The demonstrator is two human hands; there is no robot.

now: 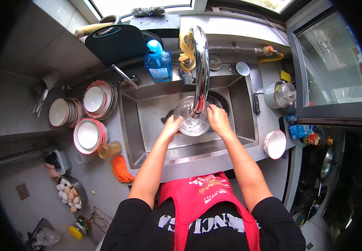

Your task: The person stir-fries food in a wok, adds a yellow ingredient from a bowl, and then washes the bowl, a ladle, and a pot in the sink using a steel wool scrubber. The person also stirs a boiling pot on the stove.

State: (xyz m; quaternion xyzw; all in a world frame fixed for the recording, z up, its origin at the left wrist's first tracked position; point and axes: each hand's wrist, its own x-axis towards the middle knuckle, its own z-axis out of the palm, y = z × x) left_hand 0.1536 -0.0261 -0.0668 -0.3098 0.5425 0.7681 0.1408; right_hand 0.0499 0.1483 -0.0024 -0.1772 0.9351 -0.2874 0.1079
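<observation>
Both hands grip a round transparent bowl (pixel 187 125) above the stainless steel sink (pixel 151 109). My left hand (pixel 171 127) is on its left rim and my right hand (pixel 218 117) on its right rim. Directly over the bowl stands the spout of the chrome faucet (pixel 201 62); ripples and glints inside suggest water. A dark scouring pad (pixel 166 116) lies in the sink beyond my left hand. Behind the bowl and my right hand, a dark round vessel (pixel 220 98) rests in the basin, partly hidden.
Stacked bowls and plates (pixel 94 99) crowd the left counter, with an orange cloth (pixel 122 169) nearer me. Behind the sink stands a blue soap bottle (pixel 159 66). On the right are a cleaver (pixel 256 84), a white bowl (pixel 275 144) and an open window sash (pixel 333 62).
</observation>
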